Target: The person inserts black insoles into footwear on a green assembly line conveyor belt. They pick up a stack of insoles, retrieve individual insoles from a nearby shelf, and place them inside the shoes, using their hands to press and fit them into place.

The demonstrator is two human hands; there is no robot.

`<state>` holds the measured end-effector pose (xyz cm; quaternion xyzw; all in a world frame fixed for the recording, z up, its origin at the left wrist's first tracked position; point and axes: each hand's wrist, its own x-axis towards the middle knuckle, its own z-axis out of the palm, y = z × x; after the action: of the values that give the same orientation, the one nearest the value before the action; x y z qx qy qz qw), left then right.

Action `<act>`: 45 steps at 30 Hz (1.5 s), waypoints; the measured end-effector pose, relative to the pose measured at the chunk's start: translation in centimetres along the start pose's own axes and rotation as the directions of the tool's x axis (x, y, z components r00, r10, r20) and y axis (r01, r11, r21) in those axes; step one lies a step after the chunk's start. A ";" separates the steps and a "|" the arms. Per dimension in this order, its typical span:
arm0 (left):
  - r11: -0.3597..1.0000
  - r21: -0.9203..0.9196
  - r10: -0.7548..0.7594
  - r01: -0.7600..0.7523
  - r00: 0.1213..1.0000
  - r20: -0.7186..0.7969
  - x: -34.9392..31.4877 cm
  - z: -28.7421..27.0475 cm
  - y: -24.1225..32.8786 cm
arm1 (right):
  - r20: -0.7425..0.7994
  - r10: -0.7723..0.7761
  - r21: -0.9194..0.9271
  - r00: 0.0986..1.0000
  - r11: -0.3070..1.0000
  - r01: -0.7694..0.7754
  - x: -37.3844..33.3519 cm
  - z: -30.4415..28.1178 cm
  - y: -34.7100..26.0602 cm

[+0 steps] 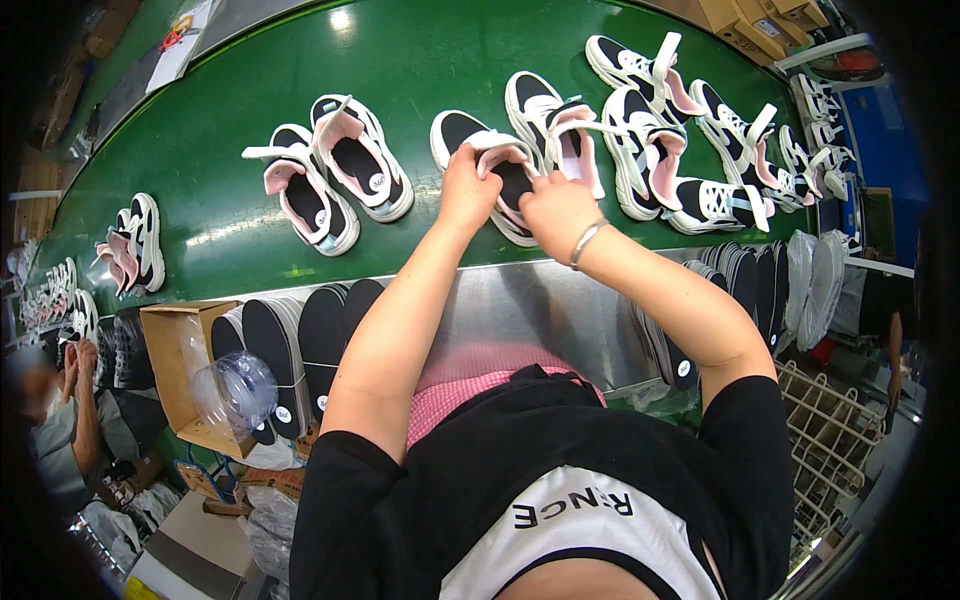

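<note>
A black and white sneaker (pixel 456 130) with a pink lining lies on the green table in front of me, its toe pointing away. My left hand (pixel 468 190) grips the left side of its opening, fingers bent over the collar. On the other side, my right hand (pixel 560 212) has its fingers curled at the collar's right edge; its fingertips are partly hidden. A dark insole shows inside the shoe between both hands. Close by on the right stands a matching sneaker (pixel 532 100) with its tongue pulled up. To the left sits a pair, a left shoe (pixel 335 225) and a right shoe (pixel 393 190), with dark insoles inside.
More sneakers (pixel 630 130) crowd the green table (pixel 230 90) at right; another pair (pixel 148 240) stands far left. Below the metal edge (pixel 530 310) are insole stacks (pixel 270 340) and a cardboard box (pixel 165 350). A co-worker's hands (pixel 82 370) are at far left, a wire rack (pixel 825 440) at right.
</note>
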<state>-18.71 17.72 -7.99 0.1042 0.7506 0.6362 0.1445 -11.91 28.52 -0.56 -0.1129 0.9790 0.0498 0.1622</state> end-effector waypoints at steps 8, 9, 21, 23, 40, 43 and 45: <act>0.987 -0.160 0.011 -0.008 1.000 0.020 -0.9 -0.5 -0.4 | 0.019 0.015 0.228 1.000 0.974 -0.019 4.0 4.7 0.1; 0.997 -0.080 0.006 -0.006 1.000 -0.001 -0.8 -0.5 -0.8 | 0.117 0.013 0.243 0.993 0.969 -0.042 4.4 4.0 -0.1; 0.998 0.051 -0.028 0.028 1.000 -0.001 -0.4 -0.8 -0.5 | 0.622 -0.044 -0.059 0.782 0.993 0.102 6.5 -1.5 -1.5; 0.997 0.073 -0.005 0.004 1.000 0.005 -0.6 -0.5 -0.6 | 0.572 0.019 -0.024 0.820 1.000 -0.006 6.6 0.7 -1.3; 0.988 0.142 0.070 -0.063 0.997 -0.045 -0.7 -0.2 0.0 | 0.495 -0.123 0.173 0.860 0.984 0.041 3.0 2.8 0.6; 0.990 -0.139 0.031 -0.031 1.000 -0.001 -1.0 -0.3 -0.1 | 0.471 -0.153 0.186 0.869 0.980 0.071 2.8 2.9 1.0; 0.984 -0.162 -0.071 0.069 0.997 -0.003 -0.8 -0.7 -0.4 | 0.399 -0.158 0.287 0.903 0.957 0.041 2.2 2.1 1.2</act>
<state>-18.14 16.71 -8.23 0.0628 0.7004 0.6901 0.1713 -13.60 29.49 -3.25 -0.1265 0.9119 -0.0702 0.3841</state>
